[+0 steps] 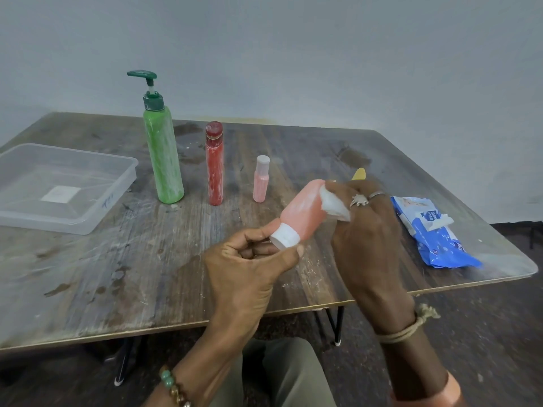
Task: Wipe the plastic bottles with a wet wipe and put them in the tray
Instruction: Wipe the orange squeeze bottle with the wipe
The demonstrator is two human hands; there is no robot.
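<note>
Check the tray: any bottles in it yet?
None yet. The tray holds no bottle; the green bottle, red bottle and pink bottle stand on the table, and the left hand grips the orange bottle.

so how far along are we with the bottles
Nothing is finished yet: the tray holds no bottles. In hand: the left hand pinches the orange bottle by its white cap while the right hand presses a wet wipe to its body. Left to do: the green pump bottle, red bottle and small pink bottle stand on the table, streaked white.
</note>
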